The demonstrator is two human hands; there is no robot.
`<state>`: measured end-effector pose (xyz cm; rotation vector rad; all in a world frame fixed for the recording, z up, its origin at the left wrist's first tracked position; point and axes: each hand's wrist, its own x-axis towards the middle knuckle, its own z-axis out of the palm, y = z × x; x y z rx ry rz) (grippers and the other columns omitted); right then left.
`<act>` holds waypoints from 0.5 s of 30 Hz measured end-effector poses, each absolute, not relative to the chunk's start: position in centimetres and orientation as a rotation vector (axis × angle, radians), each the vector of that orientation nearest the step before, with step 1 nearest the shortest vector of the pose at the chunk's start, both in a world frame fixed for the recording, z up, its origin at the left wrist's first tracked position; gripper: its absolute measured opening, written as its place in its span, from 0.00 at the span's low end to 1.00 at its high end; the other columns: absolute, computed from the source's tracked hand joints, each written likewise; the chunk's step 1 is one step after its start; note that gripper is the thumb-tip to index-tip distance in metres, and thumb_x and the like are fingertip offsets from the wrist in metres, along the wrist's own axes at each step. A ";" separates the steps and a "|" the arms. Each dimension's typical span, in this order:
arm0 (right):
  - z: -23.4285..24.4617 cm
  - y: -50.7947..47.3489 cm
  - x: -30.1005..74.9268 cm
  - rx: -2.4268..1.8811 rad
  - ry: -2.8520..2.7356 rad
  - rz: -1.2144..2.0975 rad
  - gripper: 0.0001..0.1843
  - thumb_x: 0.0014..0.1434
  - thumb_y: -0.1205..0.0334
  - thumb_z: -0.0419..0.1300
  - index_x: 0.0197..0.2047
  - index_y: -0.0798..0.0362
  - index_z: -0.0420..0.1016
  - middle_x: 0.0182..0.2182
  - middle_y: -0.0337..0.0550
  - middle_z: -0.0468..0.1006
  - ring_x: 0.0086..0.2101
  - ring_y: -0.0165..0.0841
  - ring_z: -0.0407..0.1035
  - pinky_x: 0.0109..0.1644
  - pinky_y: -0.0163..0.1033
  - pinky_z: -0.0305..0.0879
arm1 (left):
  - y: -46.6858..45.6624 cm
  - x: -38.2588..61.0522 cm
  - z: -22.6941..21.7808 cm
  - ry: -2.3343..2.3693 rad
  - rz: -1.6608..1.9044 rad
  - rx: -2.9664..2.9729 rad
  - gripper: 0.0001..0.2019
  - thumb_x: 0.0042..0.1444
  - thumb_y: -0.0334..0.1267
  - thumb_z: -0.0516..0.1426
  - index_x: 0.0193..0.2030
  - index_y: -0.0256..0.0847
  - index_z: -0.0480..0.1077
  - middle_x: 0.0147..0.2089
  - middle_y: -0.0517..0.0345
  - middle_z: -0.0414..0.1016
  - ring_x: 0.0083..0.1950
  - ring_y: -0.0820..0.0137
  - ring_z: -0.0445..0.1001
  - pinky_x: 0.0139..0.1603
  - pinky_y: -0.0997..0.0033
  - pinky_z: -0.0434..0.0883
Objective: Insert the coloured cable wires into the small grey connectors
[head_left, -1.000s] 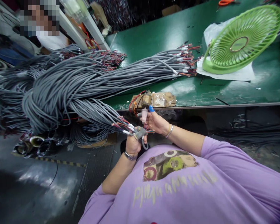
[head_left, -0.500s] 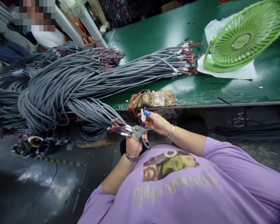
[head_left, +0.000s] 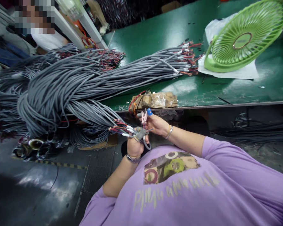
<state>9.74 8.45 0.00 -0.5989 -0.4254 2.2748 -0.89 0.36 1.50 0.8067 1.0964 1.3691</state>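
Note:
My left hand [head_left: 135,147] is closed around the end of a grey cable [head_left: 140,135], its thumb covered in grey. Thin coloured wires [head_left: 150,129] fan out of this end towards my other hand. Close by on the right, my right hand [head_left: 158,125] has its fingers bent around a small pale pink, two-pronged tool [head_left: 144,117], whose exact kind I cannot make out. Blue wrapping [head_left: 149,112] covers a fingertip of that hand. Just left of my left hand lie more stripped cable ends [head_left: 122,128] with white bands and red wires.
A large heap of grey cables [head_left: 54,84] lies over the left of the green table [head_left: 169,34]. At the table's front edge is a taped wooden block [head_left: 160,99] with wires. A green fan [head_left: 241,40] stands on the right. Another person [head_left: 46,39] is at the far left.
The pale pink tool's two prongs look further apart than before. My right hand has shifted slightly left; my left hand stays in place.

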 end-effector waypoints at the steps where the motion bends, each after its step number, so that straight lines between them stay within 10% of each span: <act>1: 0.2 8.5 9.7 -0.602 -0.411 2.275 0.26 0.56 0.37 0.59 0.33 0.55 0.73 0.22 0.37 0.69 0.21 0.25 0.57 0.25 0.32 0.58 | 0.4 -0.9 1.5 1.101 1.375 0.802 0.15 0.45 0.43 0.66 0.23 0.38 0.65 0.15 0.64 0.67 0.14 0.77 0.65 0.15 0.79 0.63; 15: 0.3 8.3 10.1 -0.609 -0.368 2.312 0.29 0.58 0.34 0.55 0.38 0.54 0.74 0.28 0.41 0.75 0.24 0.27 0.63 0.26 0.32 0.60 | 0.1 -0.8 1.6 1.155 1.358 0.796 0.16 0.45 0.46 0.66 0.23 0.38 0.65 0.14 0.64 0.67 0.14 0.77 0.64 0.14 0.80 0.62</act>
